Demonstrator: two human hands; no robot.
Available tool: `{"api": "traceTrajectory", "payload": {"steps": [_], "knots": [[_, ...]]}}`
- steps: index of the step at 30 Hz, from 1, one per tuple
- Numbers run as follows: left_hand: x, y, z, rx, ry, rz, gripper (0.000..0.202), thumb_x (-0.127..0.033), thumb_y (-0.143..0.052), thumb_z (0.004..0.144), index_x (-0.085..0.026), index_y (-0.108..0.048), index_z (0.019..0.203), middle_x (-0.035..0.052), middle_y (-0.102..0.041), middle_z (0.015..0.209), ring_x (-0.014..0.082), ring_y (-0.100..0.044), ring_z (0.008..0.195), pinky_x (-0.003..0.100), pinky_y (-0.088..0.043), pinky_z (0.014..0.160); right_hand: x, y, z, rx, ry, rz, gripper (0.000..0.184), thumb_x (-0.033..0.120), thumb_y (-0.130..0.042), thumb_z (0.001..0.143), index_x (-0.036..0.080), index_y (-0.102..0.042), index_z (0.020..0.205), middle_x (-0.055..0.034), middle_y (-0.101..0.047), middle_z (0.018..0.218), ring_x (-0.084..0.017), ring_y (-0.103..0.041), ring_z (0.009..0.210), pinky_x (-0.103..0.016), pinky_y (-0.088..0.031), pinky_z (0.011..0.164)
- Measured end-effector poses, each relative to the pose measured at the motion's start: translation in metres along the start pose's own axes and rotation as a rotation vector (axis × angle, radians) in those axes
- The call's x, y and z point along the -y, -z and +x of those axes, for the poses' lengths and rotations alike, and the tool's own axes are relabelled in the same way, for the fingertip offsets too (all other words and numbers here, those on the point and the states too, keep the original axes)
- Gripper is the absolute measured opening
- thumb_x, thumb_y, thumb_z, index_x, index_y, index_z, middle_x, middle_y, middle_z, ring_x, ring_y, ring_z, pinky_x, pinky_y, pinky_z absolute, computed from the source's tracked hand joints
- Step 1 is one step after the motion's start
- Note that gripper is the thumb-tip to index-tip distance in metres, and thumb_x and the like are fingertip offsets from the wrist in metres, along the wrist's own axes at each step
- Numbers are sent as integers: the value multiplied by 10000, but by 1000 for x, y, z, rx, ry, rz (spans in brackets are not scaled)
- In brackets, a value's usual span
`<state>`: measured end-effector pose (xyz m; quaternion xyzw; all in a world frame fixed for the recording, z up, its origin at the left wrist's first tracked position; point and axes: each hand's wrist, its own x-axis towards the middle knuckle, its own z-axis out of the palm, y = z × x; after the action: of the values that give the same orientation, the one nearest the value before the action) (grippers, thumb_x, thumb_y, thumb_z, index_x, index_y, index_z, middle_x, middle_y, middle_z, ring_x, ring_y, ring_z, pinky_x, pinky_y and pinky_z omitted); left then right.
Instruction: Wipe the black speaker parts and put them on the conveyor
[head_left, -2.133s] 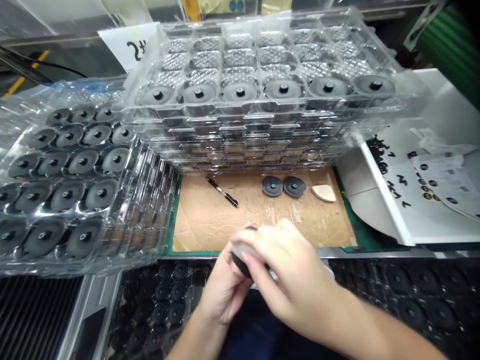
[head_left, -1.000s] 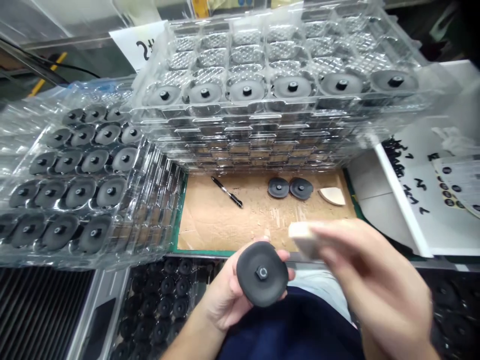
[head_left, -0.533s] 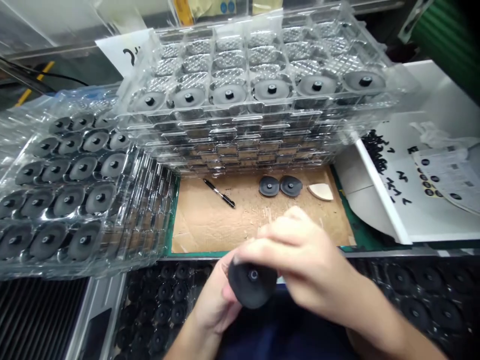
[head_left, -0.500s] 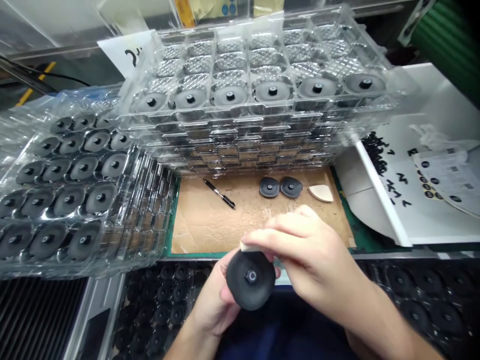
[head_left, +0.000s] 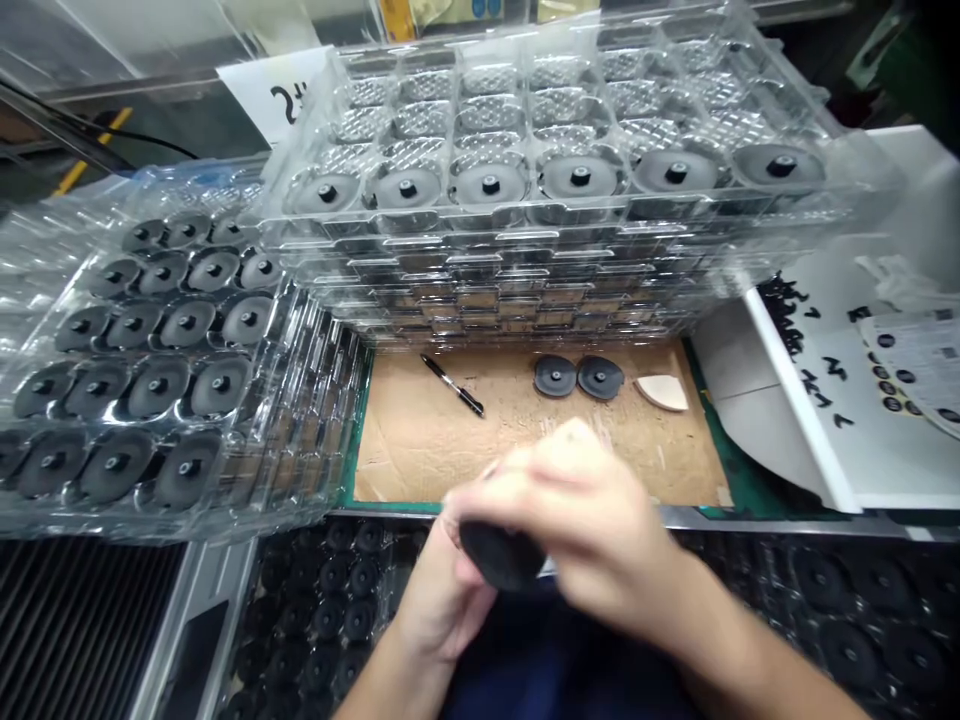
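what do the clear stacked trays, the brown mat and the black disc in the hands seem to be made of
Stacked trays: thin clear plastic, glossy; see-through, with glare on moulded pockets. Brown mat: cardboard, matt; pale scuffs and scratches. Black disc, held in the left hand: probably rubber or matt plastic; dull dark surface, though blur leaves it open.

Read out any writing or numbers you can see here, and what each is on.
"2" plus a cut-off mark: handwritten on the white paper card behind the clear plastic tray stack.
Black handwritten marks on the white board: not legible.
Printed sticker sheet: too small.
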<state>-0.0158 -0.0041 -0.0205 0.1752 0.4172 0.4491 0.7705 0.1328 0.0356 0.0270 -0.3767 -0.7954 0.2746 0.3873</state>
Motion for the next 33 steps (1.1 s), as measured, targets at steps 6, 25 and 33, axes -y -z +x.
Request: {"api": "traceTrajectory", "payload": {"steps": [6, 25, 33], "knots": [[-6, 8, -4, 44, 38, -234, 612, -358, -820, 516, -291, -624, 1091, 51, -628, 1196, 240, -608, 1042, 326, -453, 927, -72, -30, -54, 155, -541, -90, 229, 228, -502, 877, 268, -667, 1030, -19, -701, 928, -170, -627, 843, -298, -418, 738], [0, 10, 0, -49, 59, -191, 556, -340, -797, 578, -275, -613, 1099, 21, -662, 1093, 220, -594, 1046, 275, -486, 884, 24, -25, 0, 178, -176, -8, 205, 114, -456, 871, 159, -620, 987, -18, -674, 839, -136, -576, 705, -283, -398, 660], [-7, 5, 0, 43, 93, -206, 561, -354, -840, 469, -264, -674, 998, 13, -697, 1023, 182, -618, 990, 242, -463, 903, 24, -1, -14, 202, -157, 2, 206, 95, -449, 860, 169, -595, 984, -3, -661, 817, -118, -555, 685, -266, -366, 673]]}}
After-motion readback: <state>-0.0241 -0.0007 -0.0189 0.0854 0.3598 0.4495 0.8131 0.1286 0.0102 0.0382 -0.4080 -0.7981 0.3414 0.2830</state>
